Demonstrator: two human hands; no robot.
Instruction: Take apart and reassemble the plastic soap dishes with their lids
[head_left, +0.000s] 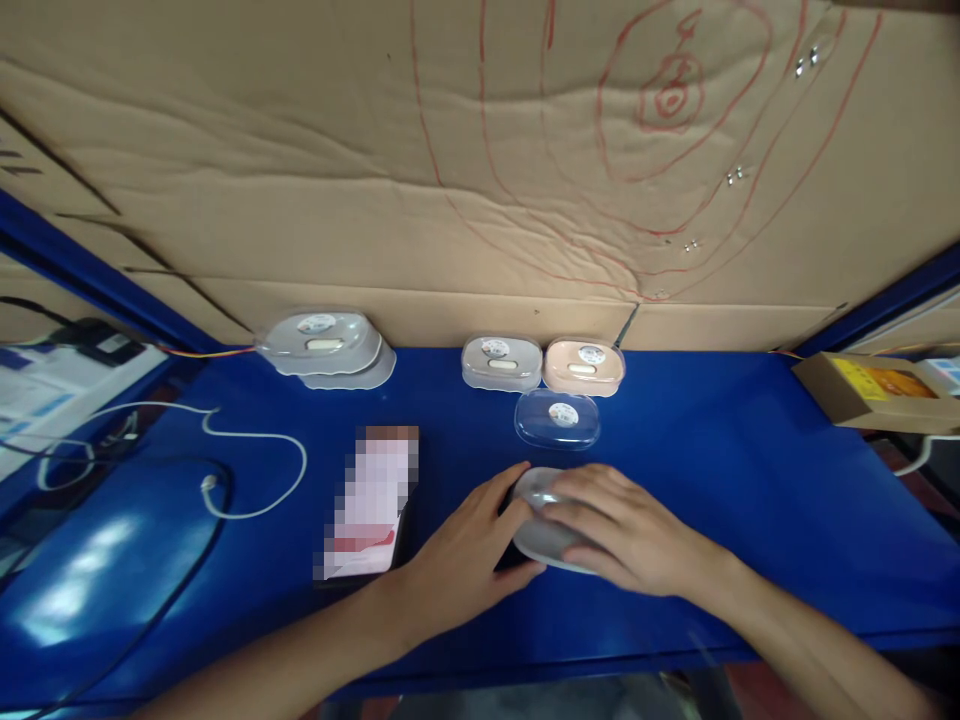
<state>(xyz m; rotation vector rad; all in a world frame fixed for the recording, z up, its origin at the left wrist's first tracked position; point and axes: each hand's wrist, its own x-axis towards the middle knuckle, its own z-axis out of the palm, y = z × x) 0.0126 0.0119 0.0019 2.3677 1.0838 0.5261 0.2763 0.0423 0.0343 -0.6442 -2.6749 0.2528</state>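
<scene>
A grey oval soap dish [551, 535] sits at the front middle of the blue table, between my two hands. My left hand [480, 540] grips its left side, thumb and fingers closed around the edge. My right hand [626, 525] lies over its top and right side, with the fingers bent onto it. Much of the dish is hidden by the fingers. Just behind it lies a clear lid [540, 430] with a round sticker. Farther back stand a lidded grey soap box [480, 375] and a lidded pink soap box [559, 378], side by side.
Stacked grey soap boxes [352, 350] stand at the back left. A phone [367, 500] with a blurred screen lies left of my hands. Cables [292, 480] run over the left side. A cardboard box [840, 395] is at the right edge; a cardboard wall [300, 200] rises behind.
</scene>
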